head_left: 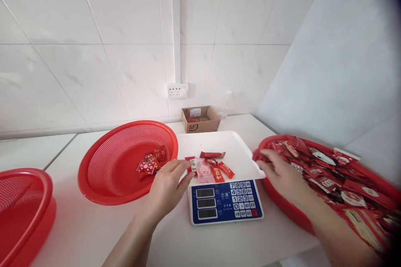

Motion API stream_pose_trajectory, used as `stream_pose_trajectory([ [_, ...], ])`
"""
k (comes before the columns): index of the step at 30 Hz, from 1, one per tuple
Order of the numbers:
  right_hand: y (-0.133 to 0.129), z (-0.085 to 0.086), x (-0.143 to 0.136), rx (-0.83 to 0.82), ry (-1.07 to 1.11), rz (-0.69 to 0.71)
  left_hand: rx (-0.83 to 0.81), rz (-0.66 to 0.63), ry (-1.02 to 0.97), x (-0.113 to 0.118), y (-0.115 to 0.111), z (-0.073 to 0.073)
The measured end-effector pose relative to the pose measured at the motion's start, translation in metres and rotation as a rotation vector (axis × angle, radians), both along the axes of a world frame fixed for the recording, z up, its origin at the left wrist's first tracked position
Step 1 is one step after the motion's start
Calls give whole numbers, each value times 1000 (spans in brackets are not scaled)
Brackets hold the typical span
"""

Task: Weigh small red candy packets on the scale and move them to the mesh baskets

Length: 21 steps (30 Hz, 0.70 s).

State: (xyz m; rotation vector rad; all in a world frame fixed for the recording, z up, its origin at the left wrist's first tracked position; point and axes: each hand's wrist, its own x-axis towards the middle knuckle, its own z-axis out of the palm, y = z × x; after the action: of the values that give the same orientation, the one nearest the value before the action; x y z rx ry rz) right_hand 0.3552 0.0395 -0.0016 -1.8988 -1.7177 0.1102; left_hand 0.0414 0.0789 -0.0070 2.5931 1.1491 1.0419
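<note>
Several red and pink wrapped packets (205, 170) lie on the white tray (232, 144) of a scale with a blue keypad (227, 202). At the tray's left edge is my left hand (169, 187), its fingers bent beside a red and white packet; whether they grip it is hidden. My right hand (277, 171) is closed on a red packet (259, 156) at the tray's right edge, next to the full red basket (278, 202). That basket holds a heap of red packets (326, 175).
Left of the scale, a red perforated basket (106, 164) holds a few red packets (150, 164). Another red basket (40, 217) stands at the far left. A small cardboard box (205, 126) and a clear bottle (224, 108) stand behind the tray, near the wall.
</note>
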Motion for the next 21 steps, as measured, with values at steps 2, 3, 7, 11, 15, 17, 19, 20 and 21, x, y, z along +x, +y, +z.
stream_pose_trajectory([
  [2,10,-4,-18,-17,67,136,-4,-4,3,1,0,0],
  [3,15,-7,-27,-23,93,189,-8,-5,4,1,0,0],
  [7,34,-14,-53,-23,51,323,-29,-5,12,1,-1,3],
  [11,44,-17,-64,-47,2,369,-50,-10,27,0,-2,4],
  [15,36,-12,-60,19,29,302,-56,-13,16,0,-1,4],
  [17,25,-10,-53,59,66,255,-50,-14,9,-1,-1,4],
  [19,8,-11,-44,77,102,191,-43,-12,-3,-2,-2,5],
  [20,-1,-14,-38,78,116,151,-34,-11,-13,-3,-2,6],
  [21,-10,-17,-32,76,126,110,-25,-10,-24,-4,-3,7],
])
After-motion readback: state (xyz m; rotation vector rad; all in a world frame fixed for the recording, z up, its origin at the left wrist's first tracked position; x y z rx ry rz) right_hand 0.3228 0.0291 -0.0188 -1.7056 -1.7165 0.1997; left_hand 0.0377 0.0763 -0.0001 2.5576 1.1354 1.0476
